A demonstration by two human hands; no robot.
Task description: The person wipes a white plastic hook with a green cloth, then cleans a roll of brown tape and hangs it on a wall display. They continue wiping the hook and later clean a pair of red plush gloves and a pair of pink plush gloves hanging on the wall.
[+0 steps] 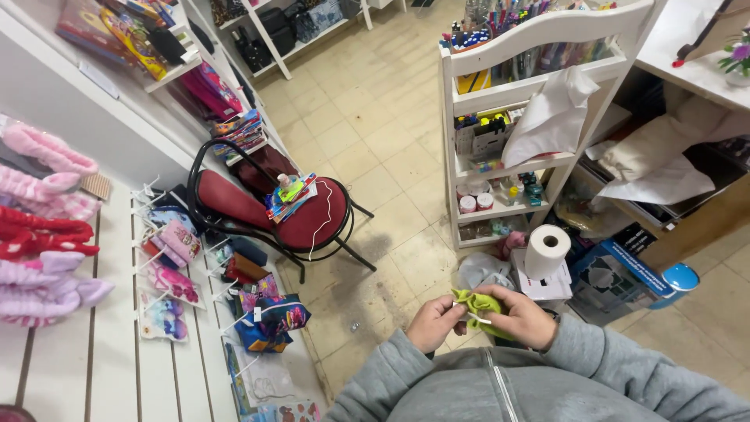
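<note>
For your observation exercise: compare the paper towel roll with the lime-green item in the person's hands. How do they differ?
The paper towel roll is white; the lime-green item is bright green. The roll stands upright as a firm cylinder; the green item is soft and crumpled. The roll sits untouched on a low stack; the green item is held by the left hand and right hand.

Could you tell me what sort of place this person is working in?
Probably a small shop: goods hang on a white slatted wall, a white shelf unit holds pens and small jars, and more shelves display stock.

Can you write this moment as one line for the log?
left hand: holds green cloth | right hand: holds same cloth | nearby: paper roll, red chair
</note>
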